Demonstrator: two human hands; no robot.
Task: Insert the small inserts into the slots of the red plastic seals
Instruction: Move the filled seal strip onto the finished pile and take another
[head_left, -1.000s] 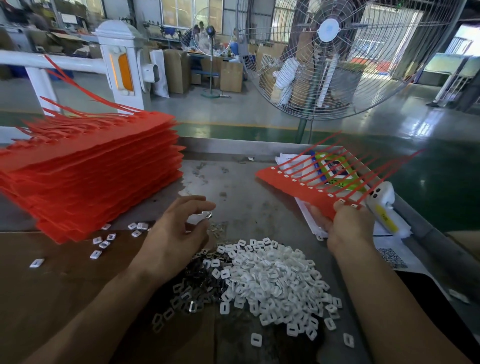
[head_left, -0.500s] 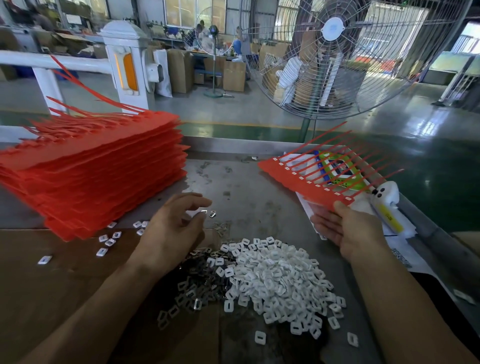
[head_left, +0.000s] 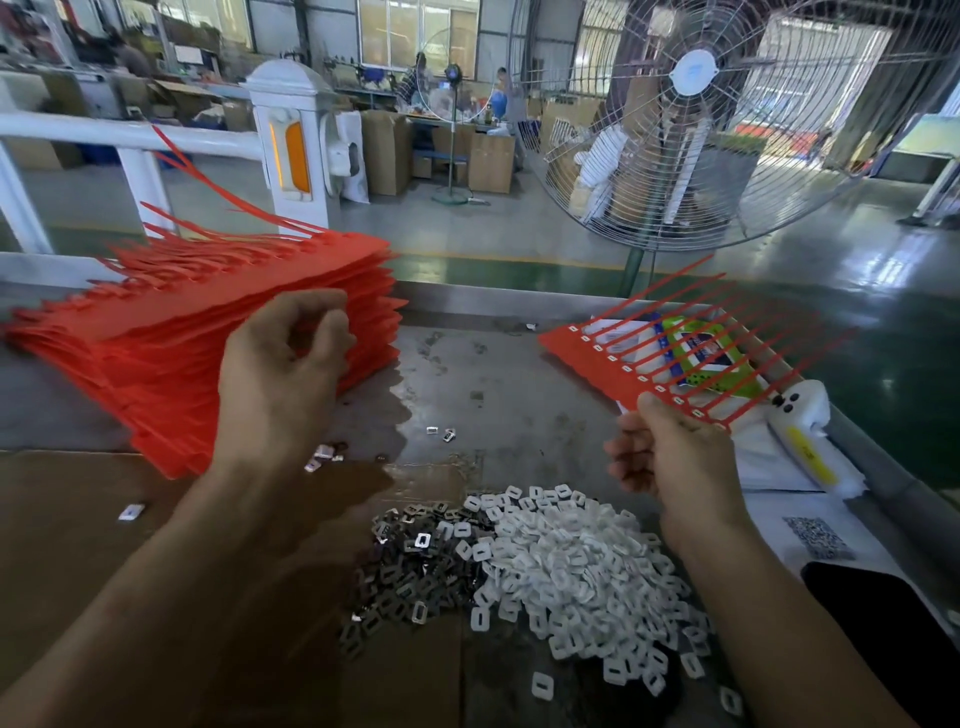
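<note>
**Seal strip in hand, filled; stack at left pending**

While the right hand (head_left: 675, 462) pinches its near corner between thumb and fingers, the strip of red seals (head_left: 613, 371) is held tilted above the right side of the bench, tails fanning away to the far right. Each slot visible along the strip's band shows a small white piece, so by the look of it this strip is finished or nearly so; the slots under the thumb are hidden.

- Stack of red seal strips (head_left: 208, 358): far left on the bench, many layers deep. Whether any of these hold inserts cannot be told from here. Judged the bulk of the work remaining.
- Left hand (head_left: 283, 374): raised in front of the stack's right end, fingers curled with thumb and forefinger drawn together. Whether it holds an insert, or touches the stack, cannot be told.
- White inserts (head_left: 587, 577): large loose heap, near centre. Supply plentiful.
- Metal inserts (head_left: 410, 561): smaller dark heap touching the white heap's left edge.
- Stray inserts (head_left: 439, 433): a few scattered between stack and heaps.
- Cardboard sheet (head_left: 67, 545): under the near left of the bench.
- Papers and a colourful printed packet (head_left: 698, 358): beneath the held strip, far right.
- Pedestal fan (head_left: 691, 124): beyond the bench.
</note>
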